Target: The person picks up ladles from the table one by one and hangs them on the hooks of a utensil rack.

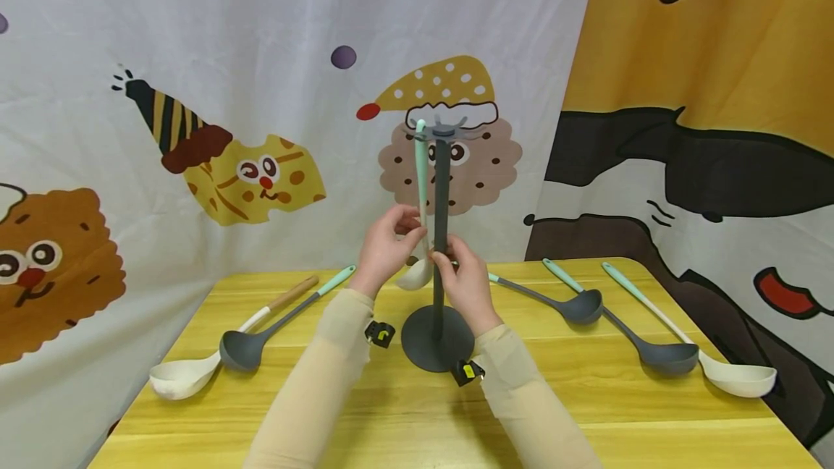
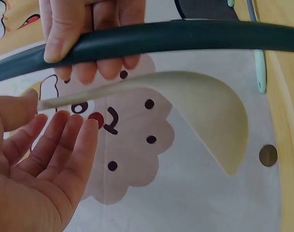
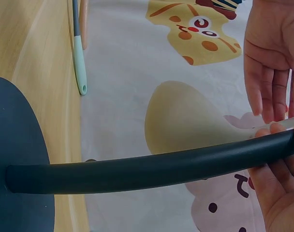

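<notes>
A ladle with a mint-green handle [image 1: 421, 165] and cream bowl [image 1: 415, 277] is upright beside the dark grey stand [image 1: 441, 194], its top end overlapping a hook of the stand's crown [image 1: 445, 130]. My left hand [image 1: 389, 244] pinches the ladle's shaft below the green part. In the left wrist view the cream bowl [image 2: 210, 106] points away from that hand, whose other fingers are extended. My right hand [image 1: 465, 281] grips the stand's pole, thumb [image 2: 60, 43] in front and fingers behind. In the right wrist view the pole [image 3: 152, 174] partly covers the bowl [image 3: 181, 118].
On the left of the wooden table [image 1: 391, 425] lie a white ladle [image 1: 185, 376] with a wooden handle and a grey ladle [image 1: 244, 349]. Two grey ladles [image 1: 582, 307] and a cream one [image 1: 739, 378] lie on the right. A cartoon-printed cloth [image 1: 274, 35] hangs behind.
</notes>
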The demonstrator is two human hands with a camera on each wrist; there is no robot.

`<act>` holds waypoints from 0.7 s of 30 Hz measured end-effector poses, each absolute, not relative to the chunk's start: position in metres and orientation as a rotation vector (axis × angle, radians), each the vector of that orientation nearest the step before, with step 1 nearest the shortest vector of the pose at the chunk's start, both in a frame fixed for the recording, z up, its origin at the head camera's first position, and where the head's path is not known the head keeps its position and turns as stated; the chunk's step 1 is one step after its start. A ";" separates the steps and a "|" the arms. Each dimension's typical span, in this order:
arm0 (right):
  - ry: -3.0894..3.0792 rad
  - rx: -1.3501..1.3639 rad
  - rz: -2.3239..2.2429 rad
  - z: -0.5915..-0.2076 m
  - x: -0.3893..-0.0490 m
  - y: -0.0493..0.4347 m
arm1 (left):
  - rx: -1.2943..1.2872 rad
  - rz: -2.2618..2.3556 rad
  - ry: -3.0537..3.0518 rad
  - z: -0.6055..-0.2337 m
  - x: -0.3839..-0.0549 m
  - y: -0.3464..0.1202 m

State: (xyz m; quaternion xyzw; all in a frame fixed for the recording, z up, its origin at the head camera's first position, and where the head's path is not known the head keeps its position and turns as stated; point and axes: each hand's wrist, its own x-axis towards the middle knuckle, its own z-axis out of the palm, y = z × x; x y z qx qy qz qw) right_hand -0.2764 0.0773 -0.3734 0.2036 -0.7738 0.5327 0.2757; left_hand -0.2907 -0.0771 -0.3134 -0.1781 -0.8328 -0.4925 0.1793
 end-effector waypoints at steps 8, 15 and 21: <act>-2.064 0.565 1.446 -0.374 -0.276 0.077 | -0.506 -1.324 -2.414 -0.322 -0.291 -0.090; -2.086 0.552 1.455 -0.373 -0.275 0.077 | -0.490 -1.261 -2.457 -0.329 -0.293 -0.101; -2.090 0.556 1.456 -0.374 -0.275 0.077 | -0.473 -1.200 -2.497 -0.338 -0.295 -0.108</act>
